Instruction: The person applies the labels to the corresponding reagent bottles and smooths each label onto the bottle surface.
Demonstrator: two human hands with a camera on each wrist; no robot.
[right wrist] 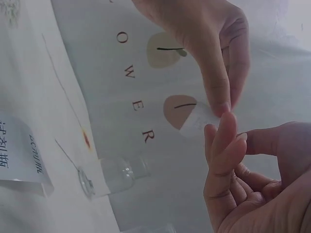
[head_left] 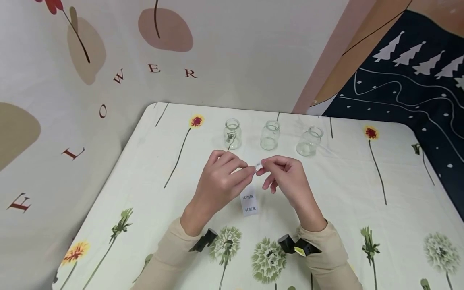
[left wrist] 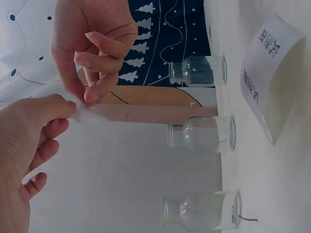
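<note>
Over the middle of the table, my left hand (head_left: pixel 222 180) and my right hand (head_left: pixel 288 178) meet fingertip to fingertip. Between them they pinch a small white label (head_left: pixel 258 165), which appears thin and translucent in the right wrist view. Its writing is mostly hidden by fingers and too small to read. Below the hands, a white strip of labels (head_left: pixel 249 204) with dark handwritten characters lies on the table; in the left wrist view this strip (left wrist: pixel 265 63) looks curled.
Beyond the hands, three open clear glass jars stand in a row: a left jar (head_left: pixel 232 139), a middle jar (head_left: pixel 270 139) and a right jar (head_left: pixel 309 144). A flower-printed cloth (head_left: pixel 145 181) covers the table. Printed curtains (head_left: pixel 246 52) hang behind it.
</note>
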